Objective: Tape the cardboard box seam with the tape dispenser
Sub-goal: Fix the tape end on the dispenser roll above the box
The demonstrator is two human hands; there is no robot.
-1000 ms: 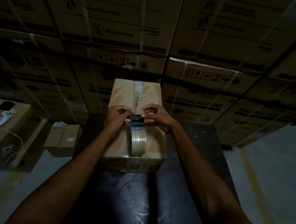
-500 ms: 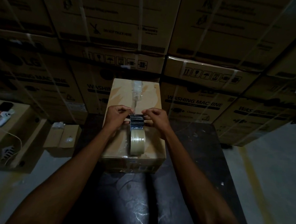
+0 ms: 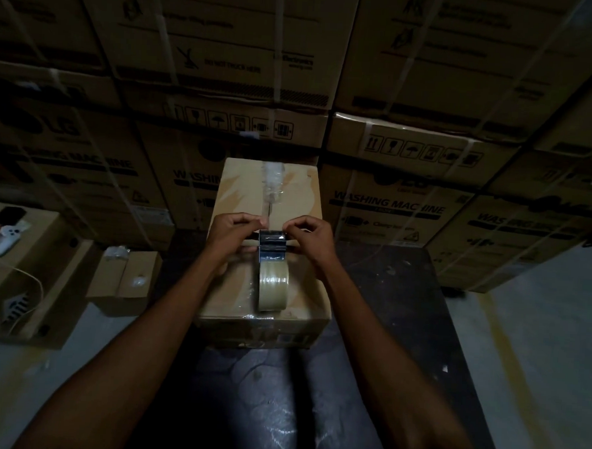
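Stacked washing machine cartons (image 3: 388, 208), strapped with pale bands, are filling the whole back wall in dim light. A pale concrete floor (image 3: 538, 357) is showing at right. At left, a small cardboard box (image 3: 127, 280) is sitting beside a larger open carton (image 3: 27, 279).

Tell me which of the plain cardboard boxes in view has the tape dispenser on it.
The central box on the dark platform, with the tape dispenser on top, between both hands. The smaller box at left carries none.
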